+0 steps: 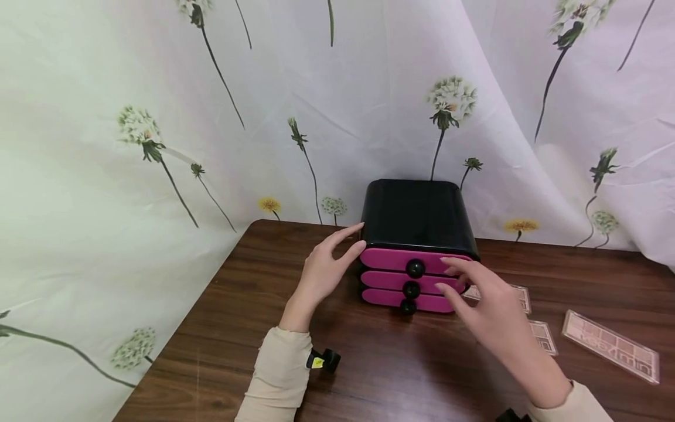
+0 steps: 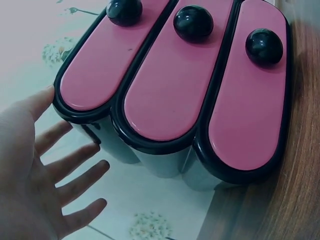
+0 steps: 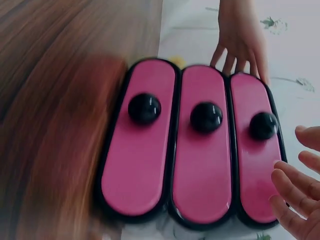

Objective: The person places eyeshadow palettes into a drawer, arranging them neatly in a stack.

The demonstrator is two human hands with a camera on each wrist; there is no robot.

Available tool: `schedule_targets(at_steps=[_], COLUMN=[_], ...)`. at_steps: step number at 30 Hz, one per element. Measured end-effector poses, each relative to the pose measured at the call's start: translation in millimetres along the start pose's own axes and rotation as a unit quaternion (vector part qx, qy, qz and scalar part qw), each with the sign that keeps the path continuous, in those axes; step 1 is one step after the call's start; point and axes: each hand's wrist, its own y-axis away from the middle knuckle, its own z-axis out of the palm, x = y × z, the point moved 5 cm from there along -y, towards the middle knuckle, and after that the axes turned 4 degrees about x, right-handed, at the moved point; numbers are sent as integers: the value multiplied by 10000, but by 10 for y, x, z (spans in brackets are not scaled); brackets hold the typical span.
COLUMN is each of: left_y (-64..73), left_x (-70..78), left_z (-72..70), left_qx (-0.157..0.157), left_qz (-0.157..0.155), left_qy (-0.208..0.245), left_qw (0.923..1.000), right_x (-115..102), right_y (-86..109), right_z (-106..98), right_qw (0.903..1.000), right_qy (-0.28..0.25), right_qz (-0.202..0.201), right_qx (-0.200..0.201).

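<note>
A small black drawer box with three pink drawer fronts stands at the back of the table, each front bearing a round black knob. All three drawers are pushed in. My left hand is at the box's left side, thumb and fingertips right at its upper left corner; in the left wrist view its fingers are spread straight. In front of the box's right end is my right hand, fingers loosely bent with a gap between thumb and fingers and nothing held. The right wrist view shows those fingertips near the top drawer front.
Right of the box, a clear flat palette-like case lies on the brown wooden table. Two similar cases, one of them a smaller-looking case, are partly hidden behind my right hand. A white dandelion-print cloth hangs behind the table.
</note>
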Motion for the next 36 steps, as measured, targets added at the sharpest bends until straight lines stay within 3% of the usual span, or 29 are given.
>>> schedule_targets(at_steps=[13,36], left_y=[-15,-11], left_x=[5,2], left_z=[5,15], left_qx=[-19,-100], left_qz=[-6,-67], left_qy=[154,287], left_qw=[9999,9995], right_x=[-7,-48], right_y=[-63,-6], right_z=[370,391], right_qw=[9967,9977], right_qy=[-19,-189], right_qz=[802,651], right_qx=[-137,51])
